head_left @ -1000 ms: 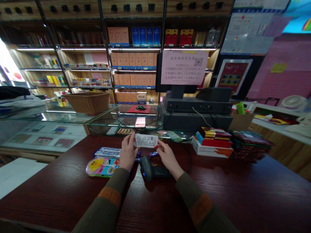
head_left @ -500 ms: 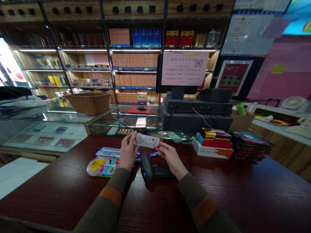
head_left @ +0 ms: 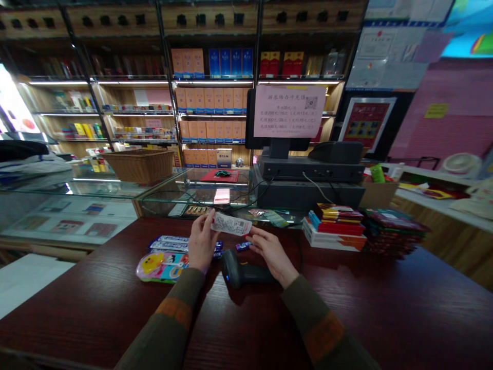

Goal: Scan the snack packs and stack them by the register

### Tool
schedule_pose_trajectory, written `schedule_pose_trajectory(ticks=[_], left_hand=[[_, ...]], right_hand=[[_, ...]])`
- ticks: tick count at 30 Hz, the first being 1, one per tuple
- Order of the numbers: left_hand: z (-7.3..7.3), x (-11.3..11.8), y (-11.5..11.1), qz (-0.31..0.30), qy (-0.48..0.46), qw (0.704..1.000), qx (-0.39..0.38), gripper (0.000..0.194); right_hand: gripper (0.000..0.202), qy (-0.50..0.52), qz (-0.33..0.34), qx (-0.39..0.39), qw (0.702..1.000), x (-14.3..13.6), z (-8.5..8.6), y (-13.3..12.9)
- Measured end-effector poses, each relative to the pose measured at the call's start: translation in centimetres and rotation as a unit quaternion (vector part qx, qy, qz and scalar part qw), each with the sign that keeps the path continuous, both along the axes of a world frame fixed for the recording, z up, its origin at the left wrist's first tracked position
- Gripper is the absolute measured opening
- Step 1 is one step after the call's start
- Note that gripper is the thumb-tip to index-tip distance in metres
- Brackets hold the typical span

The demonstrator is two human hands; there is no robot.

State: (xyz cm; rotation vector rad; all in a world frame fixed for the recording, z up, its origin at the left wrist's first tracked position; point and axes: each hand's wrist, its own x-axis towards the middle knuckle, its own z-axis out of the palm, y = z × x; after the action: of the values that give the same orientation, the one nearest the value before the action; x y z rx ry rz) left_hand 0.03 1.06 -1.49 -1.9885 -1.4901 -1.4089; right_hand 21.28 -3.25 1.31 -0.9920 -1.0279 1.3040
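My left hand (head_left: 202, 241) grips the left end of a small white printed package (head_left: 231, 224), with its text and barcode side facing me. My right hand (head_left: 271, 253) has its fingertips at the package's right end. Below the package a black barcode scanner (head_left: 233, 270) lies on the counter, its small blue light lit; my right hand is above its handle. A colourful flat pack with a yellow duck (head_left: 154, 263) lies left of my left hand. Behind it are blue-and-white wrapped bars (head_left: 169, 240), partly hidden. A small purple wrapped item (head_left: 242, 246) lies between my hands.
On the right stand a stack of boxes (head_left: 335, 228) and a pile of dark packets (head_left: 393, 231). A register (head_left: 308, 180) with a paper sign (head_left: 288, 111) stands behind the glass case (head_left: 185, 180). A wicker basket (head_left: 140, 165) sits at back left.
The view has shifted slightly. Both hands stay nearly in place around the white package, which is held at about the same height and tilt.
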Motion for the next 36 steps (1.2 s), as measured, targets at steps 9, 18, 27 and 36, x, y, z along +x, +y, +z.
schedule_pose_trajectory(ticks=[9,18,27,36], left_hand=[[0.9,0.7,-0.4,-0.057,-0.032,0.998,0.011,0.064],[1.8,2.1,-1.2,-0.188,-0.177,0.966,0.010,0.044],[2.4,3.5,-1.7,-0.189,-0.307,0.932,-0.017,0.034],[3.3,4.9,-3.3,-0.330,-0.363,0.866,-0.097,0.035]], right_hand=[[0.044,0.040,-0.015,0.029,0.999,0.3,-0.3,-0.1],[0.037,0.136,-0.077,0.070,0.985,0.4,0.0,-0.3],[0.048,0.120,-0.135,0.116,0.977,0.5,0.1,-0.8],[0.050,0.109,-0.166,0.132,0.971,3.7,-0.3,-1.8]])
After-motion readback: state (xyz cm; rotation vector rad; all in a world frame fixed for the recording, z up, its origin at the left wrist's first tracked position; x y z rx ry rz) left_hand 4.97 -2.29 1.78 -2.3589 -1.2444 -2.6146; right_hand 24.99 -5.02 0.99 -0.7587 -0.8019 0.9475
